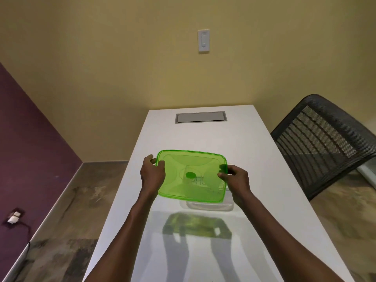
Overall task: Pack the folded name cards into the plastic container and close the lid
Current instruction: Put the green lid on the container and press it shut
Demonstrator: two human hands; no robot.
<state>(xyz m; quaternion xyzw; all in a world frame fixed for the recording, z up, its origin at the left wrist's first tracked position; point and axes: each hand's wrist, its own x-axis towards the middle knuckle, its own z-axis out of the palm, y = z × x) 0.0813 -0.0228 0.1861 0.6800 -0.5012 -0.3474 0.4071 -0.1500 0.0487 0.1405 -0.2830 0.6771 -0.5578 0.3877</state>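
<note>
White rectangular table [203,137] against yellow wall, grey recessed cable hatch [200,117] at far end, black mesh office chair [323,145] to the right. Translucent green square plastic lid [192,176] held tilted above clear plastic container [209,206], only container's near edge visible below lid. Left hand [152,176] closed on lid's left edge, right hand [236,179] pinching right edge. Name cards not discernible through lid.

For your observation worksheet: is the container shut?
Not shut: both hands hold the green lid above the clear container.
</note>
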